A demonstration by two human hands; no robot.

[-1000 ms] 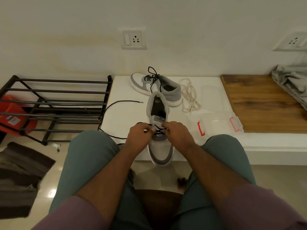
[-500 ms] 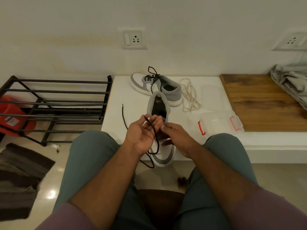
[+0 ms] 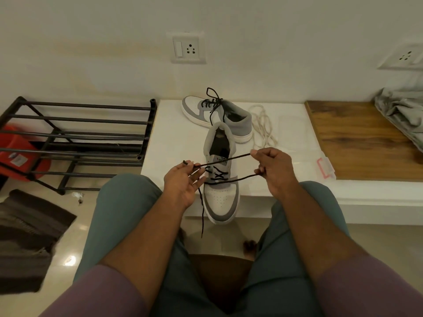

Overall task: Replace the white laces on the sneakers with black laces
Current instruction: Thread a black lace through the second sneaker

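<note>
A grey-and-white sneaker [image 3: 220, 200] stands toe toward me on the white ledge [image 3: 174, 138], its lower eyelets crossed by a black lace [image 3: 231, 179]. My left hand [image 3: 183, 181] pinches one end of that lace at its fingertips, left of the shoe. My right hand [image 3: 273, 170] grips the lace to the shoe's right, with two strands stretched across the tongue. A loose lace tail hangs down past the toe. Behind, a second sneaker [image 3: 217, 115] lies laced and tied in black. The removed white laces [image 3: 262, 125] lie in a heap to its right.
A black metal shoe rack [image 3: 75, 138] stands left of the ledge with a red tub [image 3: 20, 156] behind it. A clear box with red clasps [image 3: 320, 165] sits at my right hand. A wooden top [image 3: 359, 138] carries grey cloth [image 3: 402, 110]. A dark mat [image 3: 25, 236] lies on the floor.
Both hands rose from the eyelets and moved apart, drawing the black lace out taut across the shoe. The lace that trailed left on the ledge now hangs at the toe.
</note>
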